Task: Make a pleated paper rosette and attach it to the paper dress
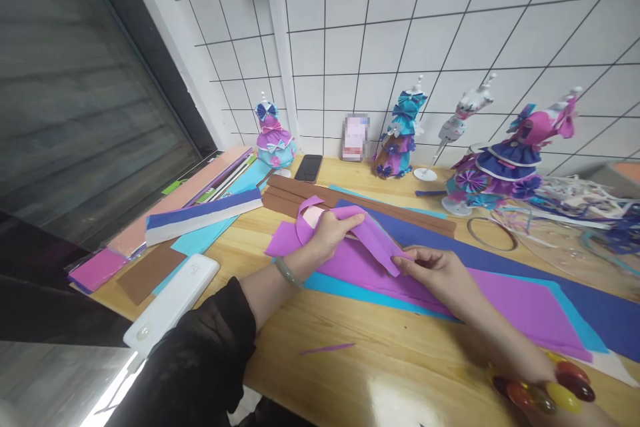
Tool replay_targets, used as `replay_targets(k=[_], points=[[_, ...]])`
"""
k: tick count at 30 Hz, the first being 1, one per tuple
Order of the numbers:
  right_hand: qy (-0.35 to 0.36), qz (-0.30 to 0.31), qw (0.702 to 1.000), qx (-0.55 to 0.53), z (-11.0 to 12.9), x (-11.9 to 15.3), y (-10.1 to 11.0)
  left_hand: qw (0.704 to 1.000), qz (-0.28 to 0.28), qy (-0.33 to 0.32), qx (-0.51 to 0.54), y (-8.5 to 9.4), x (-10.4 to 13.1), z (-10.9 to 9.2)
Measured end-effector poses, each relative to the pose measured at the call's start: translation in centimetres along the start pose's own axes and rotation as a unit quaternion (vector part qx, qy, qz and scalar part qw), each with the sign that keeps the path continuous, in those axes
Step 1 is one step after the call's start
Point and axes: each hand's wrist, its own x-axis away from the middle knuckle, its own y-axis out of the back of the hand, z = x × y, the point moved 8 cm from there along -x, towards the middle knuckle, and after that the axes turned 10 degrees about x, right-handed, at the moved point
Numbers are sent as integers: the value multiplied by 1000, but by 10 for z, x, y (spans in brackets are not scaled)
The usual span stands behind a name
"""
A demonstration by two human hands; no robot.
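Note:
A folded purple strip (373,238) is stretched between my two hands above the table. My left hand (331,230) is closed on its upper left part, where the strip curls into a loop. The fingers of my right hand (429,265) pinch its lower right end. Beneath lies a large purple sheet (520,307) on top of light blue and dark blue (590,303) sheets. Brown strips (287,199) lie behind my left hand. A thin purple scrap (327,349) rests near the table's front edge.
Small dress forms in coloured dresses (274,140) (505,160) stand along the tiled wall, with a bare one between. A black phone (309,168) lies at the back. A white power bank (173,300) and stacked coloured sheets are at the left; ribbons and a ring (493,233) at the right.

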Motion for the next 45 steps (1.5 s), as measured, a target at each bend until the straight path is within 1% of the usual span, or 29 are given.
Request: replay_targets(k=[3, 7, 11, 15, 20, 23, 25, 28, 31, 34, 40, 45], points=[[29, -17, 999, 22, 3, -1, 2, 1000, 5, -6, 4, -1, 0, -2], [50, -32, 997, 42, 6, -1, 5, 1000, -16, -6, -9, 2, -1, -2], [60, -37, 996, 58, 8, -1, 6, 999, -31, -16, -21, 8, -5, 4], [66, -45, 994, 76, 9, -1, 7, 999, -20, -31, 6, 9, -9, 9], [69, -56, 993, 79, 7, -1, 8, 999, -22, -41, 26, 12, -12, 14], [60, -64, 994, 64, 5, -1, 10, 998, -25, -52, 35, 12, -13, 14], [46, -60, 996, 40, 4, -1, 12, 997, -32, -53, 45, 14, -14, 15], [17, -44, 999, -10, 2, 0, 13, 996, -45, -45, 61, 15, -15, 17], [-13, -41, 998, -42, -1, 0, 13, 995, -44, -37, 82, 15, -16, 18], [-23, -52, 998, -40, -4, 0, 14, 995, -43, -33, 87, 14, -16, 18], [-10, -89, 996, -11, -2, 0, 17, 995, -42, -35, 80, 15, -15, 19], [-10, -129, 992, 14, -3, 1, 23, 995, -41, -44, 85, 15, -15, 17]])
